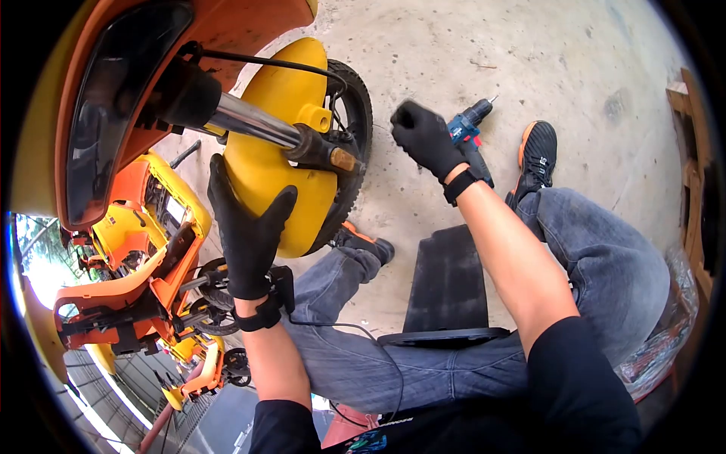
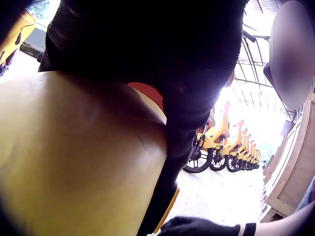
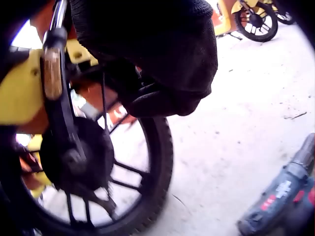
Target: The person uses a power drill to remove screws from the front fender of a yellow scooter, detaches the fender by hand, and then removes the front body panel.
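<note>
My gloved left hand (image 1: 248, 231) rests on the yellow front fender (image 1: 283, 204) of an orange and yellow motorbike, fingers straight and thumb spread. In the left wrist view its dark glove overlaps the top of the fender (image 2: 83, 142). The gloved right hand (image 1: 429, 138) is raised to the right of the front wheel (image 1: 363, 113), its fingers curled; nothing shows in them. From the right wrist, this fist (image 3: 157, 59) hangs in front of the tyre (image 3: 165, 162). A chrome fork tube (image 1: 257, 121) runs above the fender, ending near an orange reflector (image 1: 342, 159).
A blue cordless drill (image 1: 469, 125) lies on the concrete floor beyond the right hand, close to a shoe (image 1: 538, 151). Wooden pallets (image 1: 692, 174) stand at the right edge. More orange and yellow motorbikes (image 1: 144, 250) are parked at the left. A dark panel (image 1: 448, 280) lies between the person's legs.
</note>
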### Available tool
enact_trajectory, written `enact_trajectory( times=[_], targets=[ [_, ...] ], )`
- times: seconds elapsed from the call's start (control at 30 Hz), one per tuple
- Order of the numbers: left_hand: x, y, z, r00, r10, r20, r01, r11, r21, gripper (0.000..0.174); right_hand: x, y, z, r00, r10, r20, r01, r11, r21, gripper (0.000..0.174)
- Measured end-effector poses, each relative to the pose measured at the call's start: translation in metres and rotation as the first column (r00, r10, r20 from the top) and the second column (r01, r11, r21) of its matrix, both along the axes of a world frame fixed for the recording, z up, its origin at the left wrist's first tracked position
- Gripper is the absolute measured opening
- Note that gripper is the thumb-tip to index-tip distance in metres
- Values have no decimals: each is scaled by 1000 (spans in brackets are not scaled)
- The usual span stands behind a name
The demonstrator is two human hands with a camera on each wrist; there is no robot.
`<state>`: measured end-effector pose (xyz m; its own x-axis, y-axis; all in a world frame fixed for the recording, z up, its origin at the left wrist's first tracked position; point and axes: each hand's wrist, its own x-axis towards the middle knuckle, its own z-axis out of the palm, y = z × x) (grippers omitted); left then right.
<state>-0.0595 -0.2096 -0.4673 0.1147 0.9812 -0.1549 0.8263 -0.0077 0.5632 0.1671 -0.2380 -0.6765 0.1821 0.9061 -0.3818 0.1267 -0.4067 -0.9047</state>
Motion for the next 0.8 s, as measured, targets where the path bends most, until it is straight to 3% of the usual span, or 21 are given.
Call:
enact_trajectory(
  times=[0.1, 0.13, 0.17, 0.23, 0.27, 0.37, 0.4, 0.47, 0.57, 0.7, 0.8],
  targets=[
    [0, 2, -2, 1000, -20, -5, 20, 1000, 13, 91, -16, -45, -52, 948, 246, 203, -235, 969, -78, 18],
    [0, 2, -2, 1000, -20, 2, 20, 1000, 12, 91, -21, -58, -65, 911, 363, 195, -342, 930, -132, 18],
    [1, 2, -2, 1000, -18, -1, 18, 1000, 9, 91, -25, -67, -67, 897, 420, 135, -378, 890, -256, 18],
    [3, 1, 1, 1000, -20, -5, 20, 1000, -13, 86, -27, -84, -67, 867, 467, 175, -385, 850, -360, 21],
    [3, 0, 1, 1000, -16, -9, 16, 1000, -22, 86, -25, -89, -68, 815, 555, 168, -438, 779, -447, 23],
    [4, 1, 0, 999, -21, -38, 20, 1000, -4, 86, -24, -110, -81, 785, 567, 249, -422, 784, -456, 26],
    [7, 0, 0, 1000, 6, 3, -6, 1000, -15, 88, -26, -115, -83, 803, 502, 320, -375, 844, -383, 27],
    [6, 1, -1, 999, 33, 34, -32, 999, -19, 91, -35, -113, -89, 783, 524, 336, -409, 840, -357, 27],
    [0, 2, -4, 997, -31, -65, 34, 999, 42, 93, -56, -103, -91, 733, 589, 341, -482, 803, -351, 23],
    [3, 1, -4, 993, -31, -114, 34, 999, 26, 95, -67, -108, -109, 730, 535, 426, -397, 839, -373, 23],
    [7, -1, -4, 996, 74, 56, -72, 997, -39, 97, -64, -98, -117, 691, 512, 511, -347, 855, -386, 21]
  ],
)
